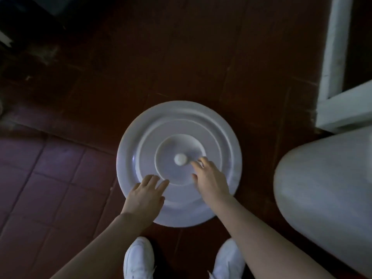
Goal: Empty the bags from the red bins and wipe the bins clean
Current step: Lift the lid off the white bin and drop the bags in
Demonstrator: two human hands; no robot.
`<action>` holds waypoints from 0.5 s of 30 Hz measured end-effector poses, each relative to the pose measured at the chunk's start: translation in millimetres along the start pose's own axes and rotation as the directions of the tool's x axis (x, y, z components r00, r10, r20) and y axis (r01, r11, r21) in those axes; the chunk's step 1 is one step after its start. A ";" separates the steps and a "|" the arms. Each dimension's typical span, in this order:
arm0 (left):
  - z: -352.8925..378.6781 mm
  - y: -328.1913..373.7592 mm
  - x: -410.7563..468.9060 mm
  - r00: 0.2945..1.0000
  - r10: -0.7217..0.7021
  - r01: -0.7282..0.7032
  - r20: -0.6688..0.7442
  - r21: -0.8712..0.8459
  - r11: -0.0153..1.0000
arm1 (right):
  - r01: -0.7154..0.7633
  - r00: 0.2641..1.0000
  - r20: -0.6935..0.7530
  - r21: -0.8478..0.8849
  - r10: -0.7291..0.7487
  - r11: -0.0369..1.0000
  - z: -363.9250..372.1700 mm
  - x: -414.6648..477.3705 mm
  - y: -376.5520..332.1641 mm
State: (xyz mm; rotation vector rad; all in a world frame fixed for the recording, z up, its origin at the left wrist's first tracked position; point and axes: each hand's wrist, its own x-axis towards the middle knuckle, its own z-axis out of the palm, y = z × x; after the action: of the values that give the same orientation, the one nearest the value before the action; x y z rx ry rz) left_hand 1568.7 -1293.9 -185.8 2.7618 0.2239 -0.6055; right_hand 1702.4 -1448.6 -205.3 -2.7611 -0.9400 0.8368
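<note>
A round white lid with raised rings and a small knob in its middle covers the container below me; the body under it is hidden. My left hand lies flat on the lid's near left rim, fingers spread. Over the lid just right of the knob is my right hand, fingers apart, with its fingertips close beside the knob and nothing held. No red bin or bag shows in this dim view.
The floor is dark red tile. A large pale rounded object stands close on the right. A white door or window frame rises at the upper right. My two white shoes are at the bottom.
</note>
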 end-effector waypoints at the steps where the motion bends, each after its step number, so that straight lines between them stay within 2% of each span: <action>1: -16.6 12.8 -6.9 1.000 0.011 -0.011 0.007 -0.011 1.000 | -0.020 1.000 -0.011 0.029 0.021 0.999 -15.7 -19.8 0.7; 8: -140.0 124.2 -70.1 0.984 0.174 -0.174 0.034 -0.010 0.985 | -0.190 0.970 -0.113 0.204 0.215 0.960 -126.6 -193.1 -7.3; 15: -220.0 247.1 -136.9 0.912 0.400 -0.404 0.092 0.034 0.914 | -0.372 0.846 -0.193 0.454 0.497 0.810 -176.7 -350.6 4.2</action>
State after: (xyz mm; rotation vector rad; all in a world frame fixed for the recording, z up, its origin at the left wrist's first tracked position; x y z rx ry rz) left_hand 1582.8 -1466.6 127.5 2.7046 -0.3795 -0.6172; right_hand 1568.6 -1646.5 106.3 -2.6446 -0.0439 0.5401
